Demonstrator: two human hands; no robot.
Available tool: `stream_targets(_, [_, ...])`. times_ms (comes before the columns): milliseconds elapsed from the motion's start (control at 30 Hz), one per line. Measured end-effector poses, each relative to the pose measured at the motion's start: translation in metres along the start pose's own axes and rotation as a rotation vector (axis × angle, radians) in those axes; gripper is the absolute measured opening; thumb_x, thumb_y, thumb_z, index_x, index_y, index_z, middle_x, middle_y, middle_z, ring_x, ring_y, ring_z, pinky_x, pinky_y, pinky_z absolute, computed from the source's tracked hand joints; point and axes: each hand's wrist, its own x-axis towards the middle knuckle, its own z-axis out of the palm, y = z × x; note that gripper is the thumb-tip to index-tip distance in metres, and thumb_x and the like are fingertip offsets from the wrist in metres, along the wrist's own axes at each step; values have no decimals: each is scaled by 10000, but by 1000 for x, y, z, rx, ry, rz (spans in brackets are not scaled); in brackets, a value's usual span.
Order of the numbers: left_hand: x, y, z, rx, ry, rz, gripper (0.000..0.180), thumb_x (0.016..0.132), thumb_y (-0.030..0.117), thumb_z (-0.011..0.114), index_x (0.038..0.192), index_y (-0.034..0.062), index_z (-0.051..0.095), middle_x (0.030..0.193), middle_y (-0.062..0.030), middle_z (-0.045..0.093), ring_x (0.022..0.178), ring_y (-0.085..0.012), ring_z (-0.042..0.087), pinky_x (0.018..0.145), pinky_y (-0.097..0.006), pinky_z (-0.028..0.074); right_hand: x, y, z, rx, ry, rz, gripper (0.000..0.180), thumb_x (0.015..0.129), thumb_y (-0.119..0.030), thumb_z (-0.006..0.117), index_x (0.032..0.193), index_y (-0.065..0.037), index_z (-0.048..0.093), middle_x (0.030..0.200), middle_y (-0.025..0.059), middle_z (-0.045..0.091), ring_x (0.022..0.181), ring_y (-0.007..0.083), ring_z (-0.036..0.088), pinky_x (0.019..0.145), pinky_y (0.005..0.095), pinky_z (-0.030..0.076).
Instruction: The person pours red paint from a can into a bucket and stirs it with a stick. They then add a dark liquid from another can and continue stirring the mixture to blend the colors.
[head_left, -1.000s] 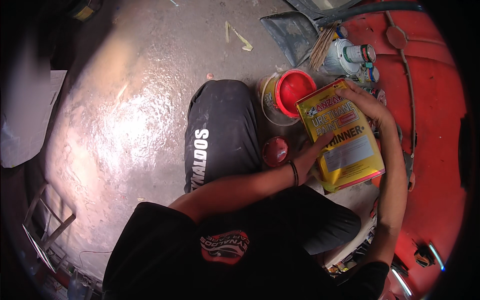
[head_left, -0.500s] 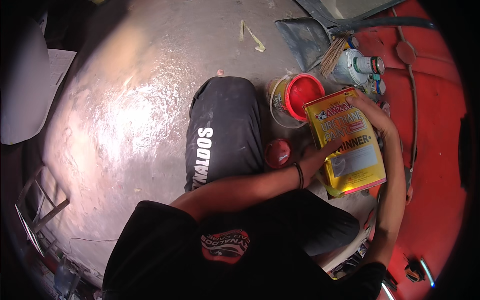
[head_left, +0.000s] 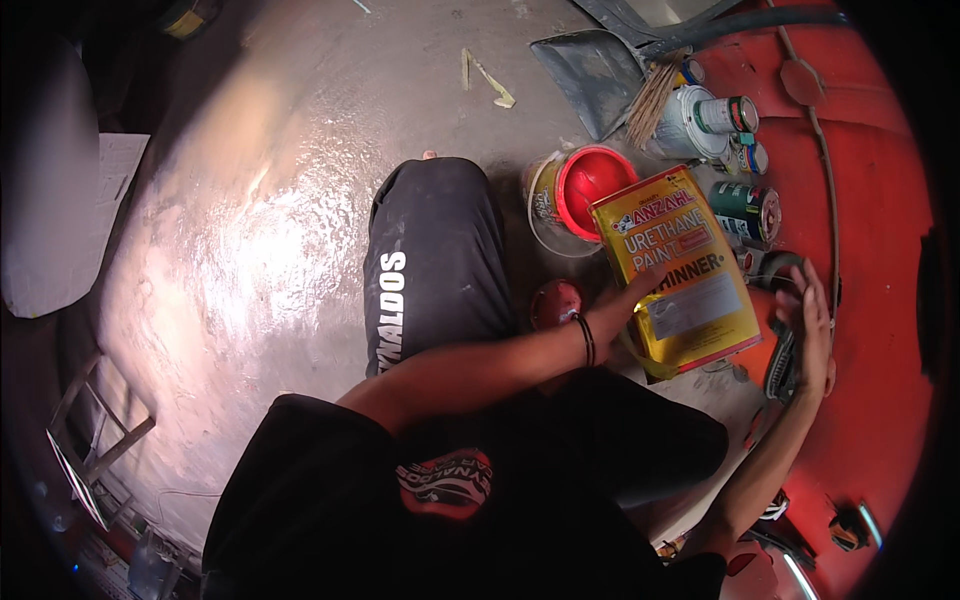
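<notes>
The left hand (head_left: pixel 612 318) is clamped on the yellow can (head_left: pixel 690 265) at its left side, seemingly steadying it alone, since the right hand (head_left: pixel 812 325) stands clear, fingers extended, gripping nothing. The can leans beside the red-rimmed bucket (head_left: pixel 545 190); contact cannot be determined.

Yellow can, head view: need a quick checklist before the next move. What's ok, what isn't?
1. Left grip on can: ok; left hand holds the yellow can at its left edge.
2. Right hand supporting can: not ok; right hand is open, apart from the can.
3. Bucket open: ok; the red-rimmed bucket has no lid on, and its inside shows red.
4. Can clear of bucket: cannot tell; the can overlaps it in this view.
5. Can's opening: cannot tell; none shows.
6. Can's fill level: cannot tell; its walls hide it.
</notes>
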Motion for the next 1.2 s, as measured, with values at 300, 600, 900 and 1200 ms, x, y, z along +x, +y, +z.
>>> stream_targets(300, [1, -6, 0, 41, 40, -106, 805, 959, 638, 700, 1562, 158, 466, 1473, -78, 600, 1347, -246, 590, 1130, -498, 490, -112, 190, 3, 22, 170, 230, 502, 1057, -338, 686, 1451, -33, 622, 1237, 60, 722, 921, 106, 653, 858, 255, 513])
stream_targets(600, [-14, 13, 31, 16, -94, -62, 842, 986, 735, 566, 1565, 134, 448, 1507, -121, 585, 1374, -297, 597, 1105, -535, 517, -111, 147, 14, 6, -151, 449, 603, 1018, -395, 718, 1506, -73, 573, 1151, 45, 717, 922, 120, 631, 832, 278, 491])
stream_targets(900, [-14, -1, 21, -8, -50, 35, 771, 1018, 551, 675, 1574, 79, 424, 1552, -125, 533, 1415, -257, 539, 1165, -461, 471, -107, 152, 21, 47, -144, 413, 623, 1015, -398, 728, 1512, -58, 567, 1129, 30, 715, 929, 123, 629, 860, 282, 481])
stream_targets(1200, [-1, -7, -11, 356, 21, 254, 606, 1019, 382, 727, 1455, -6, 563, 1366, -133, 683, 1271, -224, 646, 1095, -399, 515, -91, 166, 11, 38, -133, 327, 557, 1052, -353, 691, 1497, -39, 572, 1172, 40, 694, 920, 100, 619, 830, 268, 490])
